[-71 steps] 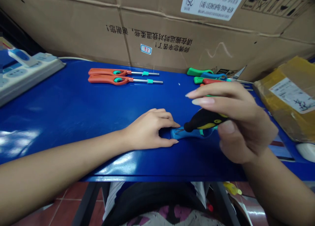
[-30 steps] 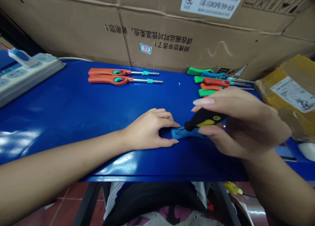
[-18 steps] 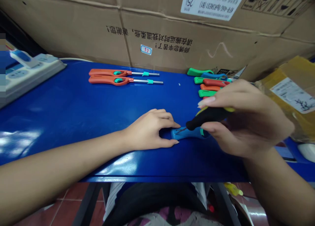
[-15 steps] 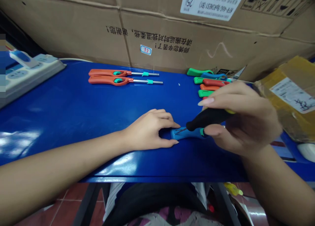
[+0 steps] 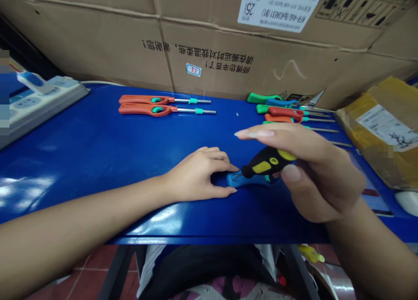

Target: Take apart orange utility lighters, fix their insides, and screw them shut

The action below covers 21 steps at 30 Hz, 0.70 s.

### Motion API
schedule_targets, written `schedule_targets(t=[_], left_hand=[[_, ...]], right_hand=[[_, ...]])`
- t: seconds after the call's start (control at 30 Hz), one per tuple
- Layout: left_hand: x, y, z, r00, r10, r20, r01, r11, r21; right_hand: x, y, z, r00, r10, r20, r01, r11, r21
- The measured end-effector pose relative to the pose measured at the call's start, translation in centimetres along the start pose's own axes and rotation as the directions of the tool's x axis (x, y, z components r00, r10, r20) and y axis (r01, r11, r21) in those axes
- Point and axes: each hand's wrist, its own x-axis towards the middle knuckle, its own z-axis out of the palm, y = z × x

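From the person's own head, one camera faced forward and steeply down, I saw, near the left hand (image 5: 196, 173) and right hand (image 5: 321, 176). Beyond the fingers (image 5: 224, 165) it reached the printed cardboard carton (image 5: 114, 43); on their near side, the blue tabletop (image 5: 98, 156), the wearer's lap (image 5: 183, 269) and floor tiles (image 5: 126, 287).

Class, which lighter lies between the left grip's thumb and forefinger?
The blue lighter under the screwdriver, nearest the table edge; the orange pair and the mixed-colour group, including another blue one, lie farther back.
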Motion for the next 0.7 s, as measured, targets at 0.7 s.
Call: schedule_targets(t=[0.7], left_hand=[[0.10,0.39,-0.14,1.000,-0.025,-0.012,0.024,0.999,-0.045]], right_hand=[[-0.14,0.20,-0.23,0.995,0.014,-0.098,-0.027,0.990,-0.139]])
